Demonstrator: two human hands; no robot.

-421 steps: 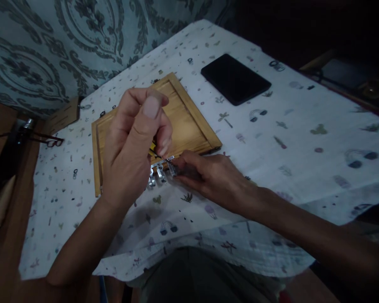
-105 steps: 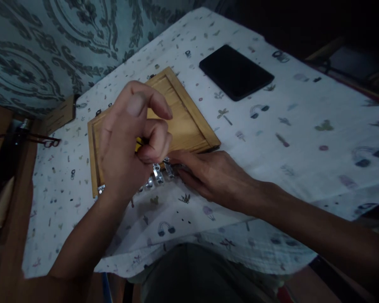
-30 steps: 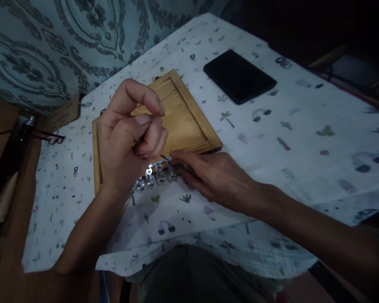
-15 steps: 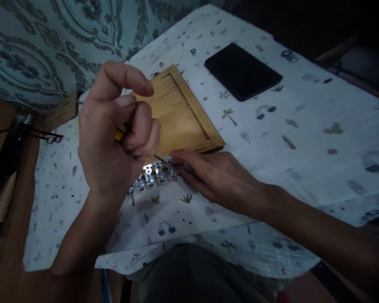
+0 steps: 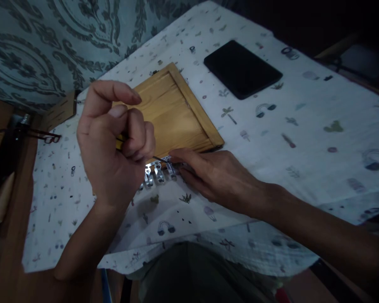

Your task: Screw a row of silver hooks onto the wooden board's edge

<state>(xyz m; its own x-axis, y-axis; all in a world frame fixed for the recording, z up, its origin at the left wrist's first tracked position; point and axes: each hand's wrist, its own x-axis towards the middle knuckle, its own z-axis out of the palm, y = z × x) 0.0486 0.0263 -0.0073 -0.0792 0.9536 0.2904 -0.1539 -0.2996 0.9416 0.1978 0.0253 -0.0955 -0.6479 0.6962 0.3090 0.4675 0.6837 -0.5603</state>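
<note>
A wooden board (image 5: 169, 113) with a raised frame lies on the patterned cloth. Along its near edge runs a shiny metal hook rail (image 5: 158, 171). My left hand (image 5: 115, 134) is closed around a screwdriver (image 5: 119, 142), its yellow and black handle mostly hidden in the fist and the index finger crooked above. The thin dark shaft slants out to the rail's right end. There my right hand (image 5: 213, 170) pinches the rail, fingertips close by the shaft's tip. Any screw at that spot is too small or covered to make out.
A black tablet (image 5: 243, 69) lies on the cloth (image 5: 303, 168) behind the board, to the right. On the left are eyeglasses (image 5: 52, 138) and a brown cardboard piece (image 5: 60, 112). A patterned wall (image 5: 82, 33) stands behind the table.
My left hand has turned and come down slightly to the left, with the screwdriver still in it. My right hand stays at the rail's end.
</note>
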